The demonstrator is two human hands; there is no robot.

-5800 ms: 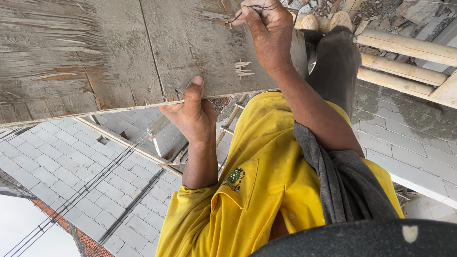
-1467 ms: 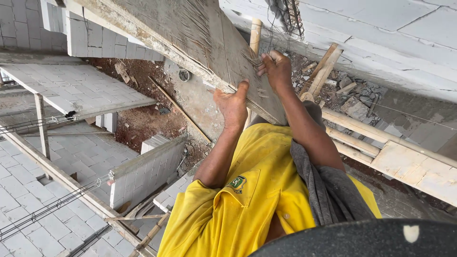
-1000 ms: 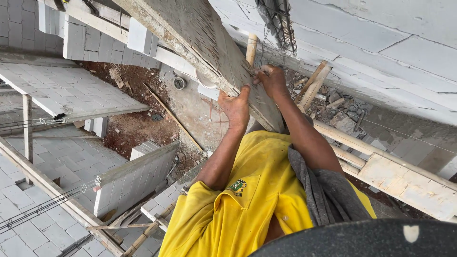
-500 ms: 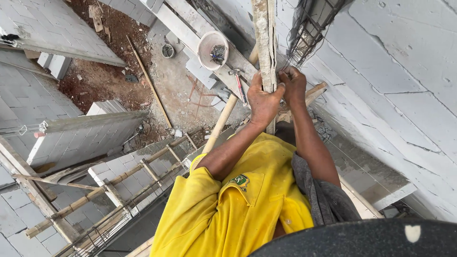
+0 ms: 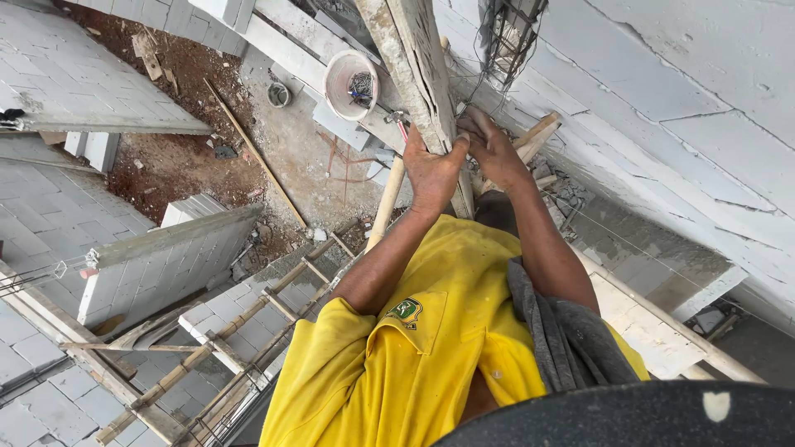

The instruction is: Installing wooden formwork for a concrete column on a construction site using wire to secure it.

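While you look down past your yellow shirt (image 5: 431,348), your left hand (image 5: 432,172) and right hand (image 5: 494,149) both clasp the weathered grey wooden plank (image 5: 414,66), standing edge-on just beside a white round bucket (image 5: 350,84).

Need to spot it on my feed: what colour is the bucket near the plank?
White bucket, seen in the head view.

Single head camera looks steeply down (perhaps from scaffolding), close over arms.
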